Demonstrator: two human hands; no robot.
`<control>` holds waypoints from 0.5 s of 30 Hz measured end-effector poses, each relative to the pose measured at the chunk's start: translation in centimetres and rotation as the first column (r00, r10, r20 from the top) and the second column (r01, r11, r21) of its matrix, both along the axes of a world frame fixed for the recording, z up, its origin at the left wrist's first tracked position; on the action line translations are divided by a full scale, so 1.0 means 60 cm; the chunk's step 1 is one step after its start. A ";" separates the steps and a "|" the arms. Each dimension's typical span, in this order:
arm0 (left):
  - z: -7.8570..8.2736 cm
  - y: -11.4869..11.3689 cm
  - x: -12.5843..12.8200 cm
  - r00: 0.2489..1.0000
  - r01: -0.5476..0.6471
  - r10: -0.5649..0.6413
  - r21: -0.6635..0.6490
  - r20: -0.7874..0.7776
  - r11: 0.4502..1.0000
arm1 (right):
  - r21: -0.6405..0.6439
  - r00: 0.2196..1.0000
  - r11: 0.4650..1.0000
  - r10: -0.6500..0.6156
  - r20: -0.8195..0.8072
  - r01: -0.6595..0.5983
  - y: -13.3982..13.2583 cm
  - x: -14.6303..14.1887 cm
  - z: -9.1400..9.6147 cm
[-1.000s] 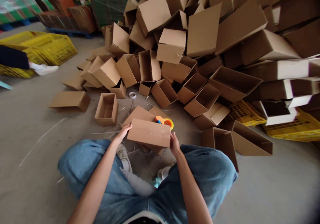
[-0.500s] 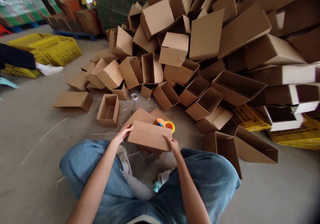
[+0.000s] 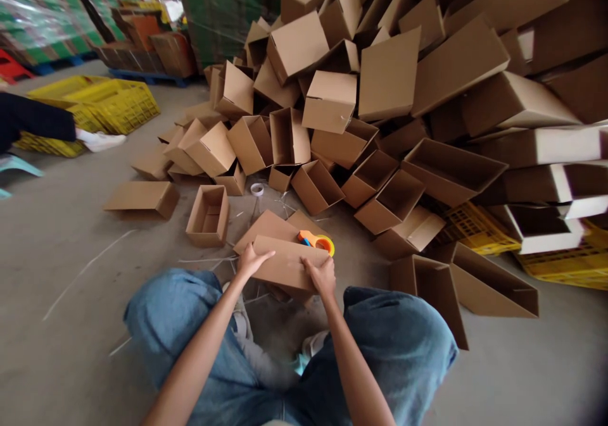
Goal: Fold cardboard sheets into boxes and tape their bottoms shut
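Moved from the box's right end onto its top face, the right hand [image 3: 320, 275] lies palm-down, fingers loosely bent, while the left hand [image 3: 251, 261] clasps the left end of the cardboard box [image 3: 285, 263], with the orange tape dispenser [image 3: 317, 242] just behind the box and an open carton [image 3: 208, 214] to its left.

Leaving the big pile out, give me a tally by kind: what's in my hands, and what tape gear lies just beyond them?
Cardboard box, held by left hand and right hand: 1
Orange-and-yellow tape dispenser: 1
White tape roll: 1
Total: 3
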State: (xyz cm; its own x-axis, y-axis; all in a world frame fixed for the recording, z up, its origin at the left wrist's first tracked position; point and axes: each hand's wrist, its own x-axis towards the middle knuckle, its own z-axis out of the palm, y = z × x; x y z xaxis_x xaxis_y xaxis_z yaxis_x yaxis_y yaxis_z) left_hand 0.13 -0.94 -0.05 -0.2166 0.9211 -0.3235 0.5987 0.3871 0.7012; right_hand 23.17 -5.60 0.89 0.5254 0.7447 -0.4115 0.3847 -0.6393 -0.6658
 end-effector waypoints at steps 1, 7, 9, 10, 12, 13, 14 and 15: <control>0.000 0.002 0.000 1.000 -0.004 0.004 0.000 -0.004 1.000 | -0.019 1.000 1.000 -0.011 0.005 0.011 0.001 -0.005 0.007; 0.004 0.004 0.002 1.000 -0.013 0.013 0.006 -0.013 1.000 | -0.019 0.999 1.000 0.009 0.036 -0.008 0.000 -0.013 0.021; 0.006 0.002 0.003 1.000 -0.012 0.013 0.013 -0.015 1.000 | -0.003 0.999 1.000 -0.002 0.037 0.002 -0.001 -0.014 0.019; 0.006 0.001 0.004 1.000 -0.012 0.012 0.012 -0.020 1.000 | 0.002 0.999 1.000 -0.008 0.036 0.008 -0.002 -0.014 0.017; 0.007 -0.001 0.005 0.999 -0.011 0.012 0.003 -0.030 1.000 | 0.005 0.999 1.000 -0.014 0.039 0.014 -0.003 -0.013 0.014; 0.008 -0.002 0.005 0.999 -0.013 0.012 -0.005 -0.033 1.000 | 0.004 0.999 1.000 -0.010 0.041 0.010 -0.003 -0.012 0.013; 0.008 -0.003 0.006 0.999 -0.012 0.012 -0.013 -0.032 1.000 | 0.004 0.999 1.000 -0.003 0.041 0.003 -0.003 -0.011 0.011; 0.009 -0.004 0.007 1.000 -0.009 0.009 -0.020 -0.028 1.000 | 0.007 0.999 1.000 0.005 0.042 -0.005 -0.004 -0.010 0.009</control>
State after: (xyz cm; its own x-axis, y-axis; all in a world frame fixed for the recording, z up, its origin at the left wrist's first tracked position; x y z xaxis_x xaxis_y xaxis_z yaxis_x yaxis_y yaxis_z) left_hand 0.56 -1.20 0.49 -0.2338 0.9126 -0.3353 0.6143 0.4060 0.6766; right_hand 22.57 -5.82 1.45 0.5386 0.7500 -0.3840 0.4154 -0.6329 -0.6534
